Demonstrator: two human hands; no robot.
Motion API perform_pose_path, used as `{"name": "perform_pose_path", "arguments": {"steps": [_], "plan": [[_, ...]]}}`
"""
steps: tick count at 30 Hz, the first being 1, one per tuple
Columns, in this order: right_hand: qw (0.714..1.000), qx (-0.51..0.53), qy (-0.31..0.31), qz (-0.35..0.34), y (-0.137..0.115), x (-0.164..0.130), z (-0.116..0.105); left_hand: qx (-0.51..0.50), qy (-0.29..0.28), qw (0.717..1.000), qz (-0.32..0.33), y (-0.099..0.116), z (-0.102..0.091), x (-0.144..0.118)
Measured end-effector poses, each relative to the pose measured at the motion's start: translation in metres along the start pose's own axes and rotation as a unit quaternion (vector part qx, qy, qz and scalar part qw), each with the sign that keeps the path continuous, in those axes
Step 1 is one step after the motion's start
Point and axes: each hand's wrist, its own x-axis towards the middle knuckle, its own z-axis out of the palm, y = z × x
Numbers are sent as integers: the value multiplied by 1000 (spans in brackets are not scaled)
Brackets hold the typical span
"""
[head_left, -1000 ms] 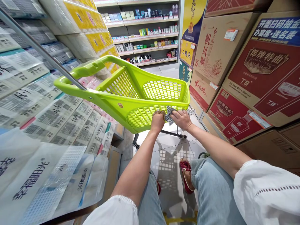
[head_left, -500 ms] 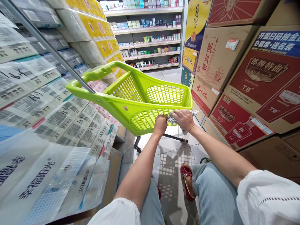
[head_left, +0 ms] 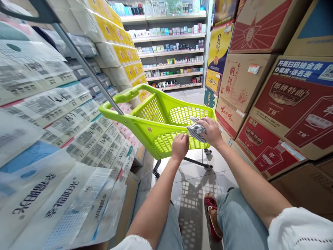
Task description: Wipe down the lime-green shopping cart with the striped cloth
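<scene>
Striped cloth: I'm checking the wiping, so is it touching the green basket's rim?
Touching. The head view shows the right hand pressing the striped cloth onto the green basket's rim.

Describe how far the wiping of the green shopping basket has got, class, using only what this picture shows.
Done: cannot be judged; no dirt or wet marks show. In hand: the right hand presses a striped cloth on the near rim of the green trolley basket, while the left hand grips the mesh side just below. Left, probably: the far rim and handle, away from the cloth.
</scene>
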Motion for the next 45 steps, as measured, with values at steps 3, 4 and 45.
{"name": "perform_pose_path", "arguments": {"steps": [3, 4, 45], "plan": [[999, 15, -31, 2, 11, 3, -4, 44, 86, 995, -31, -21, -36, 13], [999, 16, -49, 0, 14, 4, -3, 58, 97, 993, -28, -31, -45, 19], [979, -80, -153, 112, -56, 30, 16, 16, 92, 996, -15, -56, -45, 34]]}}
